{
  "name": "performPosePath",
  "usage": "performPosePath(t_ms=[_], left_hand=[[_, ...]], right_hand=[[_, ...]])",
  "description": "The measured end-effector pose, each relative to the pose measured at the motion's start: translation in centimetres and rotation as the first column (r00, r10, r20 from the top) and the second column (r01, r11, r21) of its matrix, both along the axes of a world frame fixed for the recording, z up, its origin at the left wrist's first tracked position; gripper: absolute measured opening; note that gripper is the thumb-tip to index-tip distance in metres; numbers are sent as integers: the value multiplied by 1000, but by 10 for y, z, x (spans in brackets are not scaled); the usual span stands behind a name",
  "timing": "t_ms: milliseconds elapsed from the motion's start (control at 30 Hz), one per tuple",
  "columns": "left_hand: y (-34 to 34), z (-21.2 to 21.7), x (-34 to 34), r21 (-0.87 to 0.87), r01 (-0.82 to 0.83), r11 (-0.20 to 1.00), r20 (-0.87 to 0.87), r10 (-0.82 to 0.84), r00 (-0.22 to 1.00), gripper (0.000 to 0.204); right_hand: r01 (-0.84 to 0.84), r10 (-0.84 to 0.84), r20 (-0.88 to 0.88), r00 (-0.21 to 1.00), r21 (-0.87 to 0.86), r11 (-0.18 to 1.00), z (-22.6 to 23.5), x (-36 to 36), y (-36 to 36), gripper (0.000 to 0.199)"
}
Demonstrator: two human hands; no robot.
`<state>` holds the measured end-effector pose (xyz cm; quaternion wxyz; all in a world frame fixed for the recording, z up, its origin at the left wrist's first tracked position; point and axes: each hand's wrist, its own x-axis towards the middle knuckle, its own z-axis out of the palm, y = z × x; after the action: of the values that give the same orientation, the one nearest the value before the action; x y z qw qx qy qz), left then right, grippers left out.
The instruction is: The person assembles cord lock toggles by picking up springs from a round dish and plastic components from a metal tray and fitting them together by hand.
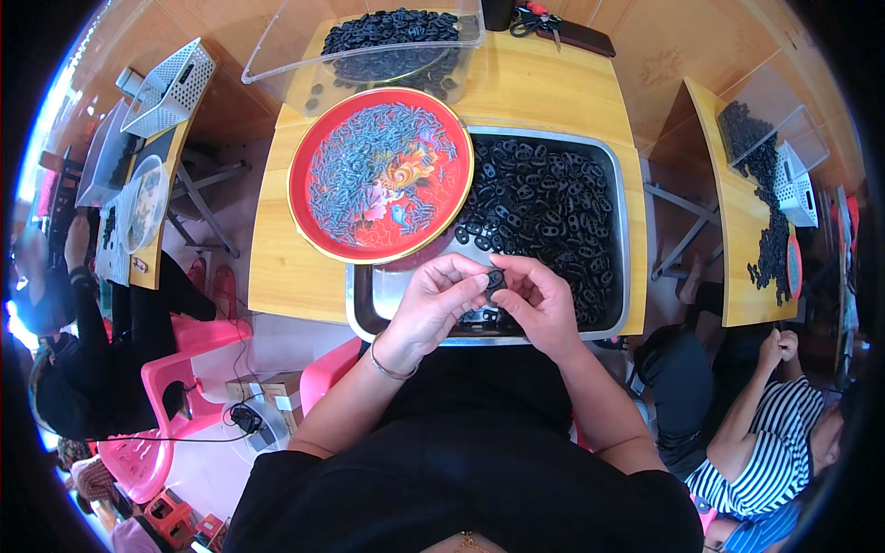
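Note:
Both my hands meet above the near edge of a metal tray (625, 240). A small black oval piece (495, 279) is pinched between the fingertips of my right hand (537, 306). On its left edge the thumb and forefinger of my left hand (433, 300) are closed; whether they also hold a tiny pin is hidden. Many like black pieces (562, 212), with holes through them, fill most of the metal tray. A round red tray (359, 241) with a flower pattern overlaps its left corner and carries many small blue-grey pins (343, 166).
A clear plastic bin (277, 63) with black pieces stands at the back of the wooden table (553, 88). Scissors (544, 20) lie behind it. Side tables left and right hold white baskets (175, 88). People sit beside both, and a pink chair (198, 369) stands left.

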<state>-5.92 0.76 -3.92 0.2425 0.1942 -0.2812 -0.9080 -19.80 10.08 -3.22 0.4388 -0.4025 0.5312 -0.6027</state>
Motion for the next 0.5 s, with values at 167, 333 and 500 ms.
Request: performPosePath(t_ms=[167,333,500], left_hand=[[1,-1,-2,15,-12,1000,38,11,999,9],[0,0,-2,25,-3,1000,40,2,999,16],[0,1,-1,14,17,1000,40,-17,999,17]], right_hand=[[-44,39,-174,984,-21,999,5,-2,-1,37],[-23,22,-152,988,-3,1000,3,-2,-1,33],[0,3,-153,988,18,1000,1,-2,0,28]])
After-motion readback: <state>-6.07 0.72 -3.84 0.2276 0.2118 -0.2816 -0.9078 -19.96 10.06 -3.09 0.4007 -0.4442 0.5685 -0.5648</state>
